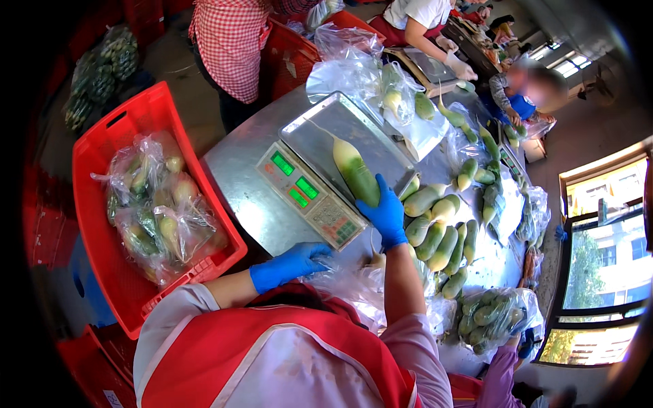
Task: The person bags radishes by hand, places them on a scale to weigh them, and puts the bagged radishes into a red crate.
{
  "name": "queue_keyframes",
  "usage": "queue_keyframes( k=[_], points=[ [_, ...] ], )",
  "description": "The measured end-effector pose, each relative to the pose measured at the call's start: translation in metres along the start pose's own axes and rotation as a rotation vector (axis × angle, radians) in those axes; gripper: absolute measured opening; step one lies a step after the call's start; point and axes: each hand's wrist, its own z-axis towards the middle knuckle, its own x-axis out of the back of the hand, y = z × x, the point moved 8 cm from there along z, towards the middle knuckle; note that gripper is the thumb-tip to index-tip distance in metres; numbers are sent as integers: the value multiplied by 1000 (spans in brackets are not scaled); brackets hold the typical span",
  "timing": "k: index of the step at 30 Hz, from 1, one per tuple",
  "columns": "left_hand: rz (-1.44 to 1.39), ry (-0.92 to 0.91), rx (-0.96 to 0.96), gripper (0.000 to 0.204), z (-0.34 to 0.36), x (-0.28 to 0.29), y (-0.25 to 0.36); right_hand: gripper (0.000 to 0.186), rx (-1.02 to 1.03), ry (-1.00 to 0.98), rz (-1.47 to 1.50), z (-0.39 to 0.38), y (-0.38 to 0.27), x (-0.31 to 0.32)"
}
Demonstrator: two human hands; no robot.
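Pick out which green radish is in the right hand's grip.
The green radish with its pale, rooted tip over the scale pan: the right hand holds its green end, while the piled radishes alongside lie unheld.

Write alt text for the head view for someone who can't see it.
A blue-gloved human right grip holds a green-and-white radish at a digital scale; the left grip is by clear plastic. A red crate of bagged radishes stands left; loose radishes lie right.

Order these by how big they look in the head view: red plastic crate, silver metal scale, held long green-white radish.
Largest to smallest:
Red plastic crate
Silver metal scale
Held long green-white radish
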Motion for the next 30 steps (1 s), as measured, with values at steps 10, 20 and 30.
queue_keyframes(
  k=[10, 20, 30],
  points=[
    [-141, 196, 127, 28, -9, 21, -22, 83, -238, -557, 1873, -100, -9, -23],
    [-1120, -519, 255, 43, 41, -55, 10, 80, 42, -30, 915, -163, 61, -2],
    [49, 29, 144, 39, 20, -37, 34, 77, 12, -160, 248, -237, 73, -1]
  ],
)
